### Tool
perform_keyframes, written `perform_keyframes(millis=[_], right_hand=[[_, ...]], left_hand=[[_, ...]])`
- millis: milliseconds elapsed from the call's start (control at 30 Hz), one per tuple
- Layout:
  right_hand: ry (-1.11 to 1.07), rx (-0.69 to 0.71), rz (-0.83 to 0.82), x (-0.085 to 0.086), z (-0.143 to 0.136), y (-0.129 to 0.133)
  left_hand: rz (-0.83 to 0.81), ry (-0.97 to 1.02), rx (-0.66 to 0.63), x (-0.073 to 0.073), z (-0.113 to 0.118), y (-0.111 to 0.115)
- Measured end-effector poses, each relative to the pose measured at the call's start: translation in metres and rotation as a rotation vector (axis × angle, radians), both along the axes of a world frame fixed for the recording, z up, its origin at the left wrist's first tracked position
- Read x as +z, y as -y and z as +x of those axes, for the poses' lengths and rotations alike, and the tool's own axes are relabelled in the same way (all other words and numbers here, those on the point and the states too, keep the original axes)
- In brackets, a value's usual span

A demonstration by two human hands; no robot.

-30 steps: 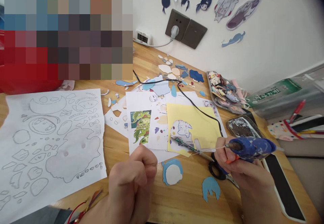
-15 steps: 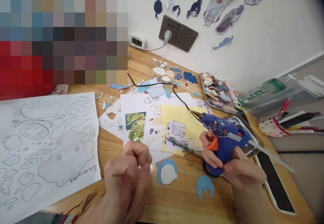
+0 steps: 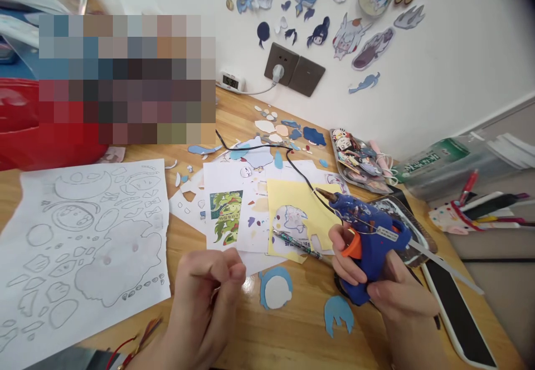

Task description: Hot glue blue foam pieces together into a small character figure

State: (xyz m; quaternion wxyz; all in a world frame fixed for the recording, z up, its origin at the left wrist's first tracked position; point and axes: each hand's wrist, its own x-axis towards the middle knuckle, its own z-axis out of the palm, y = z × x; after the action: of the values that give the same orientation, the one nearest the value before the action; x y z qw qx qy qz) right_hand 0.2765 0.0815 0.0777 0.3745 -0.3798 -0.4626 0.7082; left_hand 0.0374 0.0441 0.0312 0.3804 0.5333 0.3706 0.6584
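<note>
My right hand (image 3: 376, 281) is wrapped round a blue hot glue gun (image 3: 370, 219), with fingers by its orange trigger (image 3: 351, 244). The nozzle points up and left over the yellow paper, and a clear glue stick (image 3: 445, 267) sticks out of the back. My left hand (image 3: 209, 297) is closed above the table, thumb against curled fingers; anything inside is hidden. Between the hands lies a round blue cutout with a white centre (image 3: 278, 292). Closer to my right hand is a blue jagged cutout (image 3: 337, 313). A patterned pen (image 3: 298, 244) rests across the yellow paper (image 3: 309, 191).
A large sheet with pencil outlines (image 3: 100, 236) covers the left side. Loose cutouts (image 3: 276, 127) and a black cord (image 3: 254, 147) lie at the back. A tray of figures (image 3: 361, 161), a pen holder (image 3: 451, 217) and a phone-like black-and-white slab (image 3: 460, 314) are on the right.
The view has tilted up slightly, so the scene sits lower. My left hand has shifted a little and its fingers look more tightly curled. My right hand keeps its hold on the glue gun.
</note>
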Motion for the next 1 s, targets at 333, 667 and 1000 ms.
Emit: perform_keyframes(millis=[333,667,1000], right_hand=[[0.009,0.040,0.000,0.003,0.001,0.001],[0.041,0.127,0.020,-0.003,0.006,0.003],[0.077,0.192,-0.009,-0.004,0.007,0.003]], left_hand=[[-0.244,-0.365,0.129,0.012,-0.006,-0.003],[-0.291,-0.484,0.238,0.029,-0.020,-0.006],[-0.318,-0.354,0.080,0.038,-0.009,-0.019]])
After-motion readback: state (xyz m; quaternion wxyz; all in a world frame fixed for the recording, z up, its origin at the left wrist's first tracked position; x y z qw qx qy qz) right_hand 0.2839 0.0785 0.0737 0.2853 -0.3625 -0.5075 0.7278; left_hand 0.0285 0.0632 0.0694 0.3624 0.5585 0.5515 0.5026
